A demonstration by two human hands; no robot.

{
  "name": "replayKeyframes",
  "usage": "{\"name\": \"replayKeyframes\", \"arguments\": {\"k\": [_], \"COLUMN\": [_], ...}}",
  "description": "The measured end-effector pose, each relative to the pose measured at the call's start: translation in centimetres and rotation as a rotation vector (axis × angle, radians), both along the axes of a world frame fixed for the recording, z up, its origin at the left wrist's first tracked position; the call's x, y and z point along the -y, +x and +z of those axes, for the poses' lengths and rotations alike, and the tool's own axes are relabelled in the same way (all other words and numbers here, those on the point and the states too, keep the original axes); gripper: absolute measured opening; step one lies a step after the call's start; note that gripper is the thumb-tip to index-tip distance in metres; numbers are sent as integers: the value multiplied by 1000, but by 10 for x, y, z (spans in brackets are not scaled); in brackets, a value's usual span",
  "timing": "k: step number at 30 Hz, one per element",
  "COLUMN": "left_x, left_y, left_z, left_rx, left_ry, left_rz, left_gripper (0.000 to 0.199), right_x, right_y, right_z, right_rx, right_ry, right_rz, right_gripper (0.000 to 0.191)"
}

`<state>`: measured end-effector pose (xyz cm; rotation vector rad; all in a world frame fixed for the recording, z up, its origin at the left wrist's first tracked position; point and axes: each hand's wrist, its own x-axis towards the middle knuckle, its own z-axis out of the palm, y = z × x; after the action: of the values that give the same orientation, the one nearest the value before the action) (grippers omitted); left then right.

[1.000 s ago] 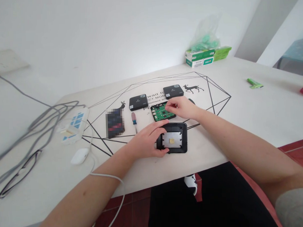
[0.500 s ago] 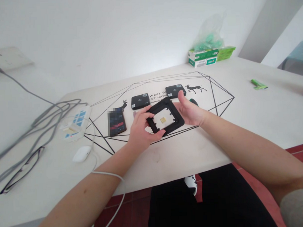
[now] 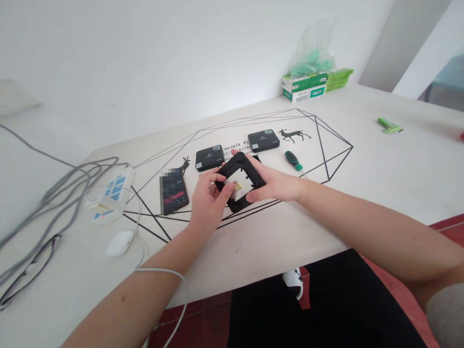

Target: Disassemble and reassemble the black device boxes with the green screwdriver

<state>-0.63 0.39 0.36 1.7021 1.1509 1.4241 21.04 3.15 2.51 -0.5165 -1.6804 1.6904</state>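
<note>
Both hands grip a square black plastic casing (image 3: 238, 206), tilted above the table, with a silvery plate (image 3: 243, 185) bearing a gold patch set inside it. My left hand (image 3: 209, 197) holds its left side, thumb pressed on the plate by the gold patch. On the right side, my right hand (image 3: 275, 183) has its thumb over the lower right edge and its fingers behind. Past the hands lie two flat black boxes with labels, a left one (image 3: 209, 157) and a right one (image 3: 263, 141). A green-and-black screwdriver (image 3: 293, 160) rests beyond my right wrist.
Left of my hands lie a phone (image 3: 174, 190), a white earbud case (image 3: 120, 243), a power strip (image 3: 113, 196), grey cables (image 3: 65, 185) and glasses (image 3: 28, 272). A white cable (image 3: 170, 270) crosses my left forearm. Green-and-white boxes (image 3: 304, 86) under a plastic bag stand by the wall.
My right hand has closed onto the casing's right side, where its thumb was raised before. My left thumb has moved onto the plate. The casing has turned, and the screwdriver shows more fully.
</note>
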Motion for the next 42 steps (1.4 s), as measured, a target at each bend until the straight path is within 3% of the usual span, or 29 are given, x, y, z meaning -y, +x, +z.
{"name": "replayKeyframes", "arguments": {"k": [4,7,10,16,21,23,27,30,32,35,38,42], "left_x": [-2,-3,-1,6,1,0,3,3,0,-4,-6,-4], "left_y": [1,3,5,10,6,4,0,-6,-9,-12,-12,-10], "left_z": [2,4,9,14,1,-5,-9,-12,-16,-24,-24,-16], "left_rx": [78,109,150,182,119,52,-289,-636,-786,-944,-999,-961], "left_ry": [-246,-345,-455,-581,-509,-449,-140,109,159,108,70,74], "left_rz": [-42,-28,-31,-102,-201,-228,-131,-47,-2,1,-30,-60], "left_gripper": [44,49,52,62,58,51,34,33,36,45,47,39], "right_x": [-1,-5,-7,-3,-1,-3,-14,-28,-39,-51,-55,-51], "right_y": [-7,-9,-9,-9,-9,-9,-8,-1,7,17,21,21], "right_z": [0,-3,-5,-6,-11,-13,-13,-13,-14,-19,-22,-20], "right_rx": [-121,-226,-277,-104,-32,14,113,182,272,419,569,779], "right_ry": [-231,-306,-260,-86,37,85,164,192,263,384,494,658], "right_rz": [-95,-108,-38,18,52,-12,-304,-540,-664,-788,-787,-651], "right_gripper": [95,70,77,101,139,145,140,124,114,123,123,109]}}
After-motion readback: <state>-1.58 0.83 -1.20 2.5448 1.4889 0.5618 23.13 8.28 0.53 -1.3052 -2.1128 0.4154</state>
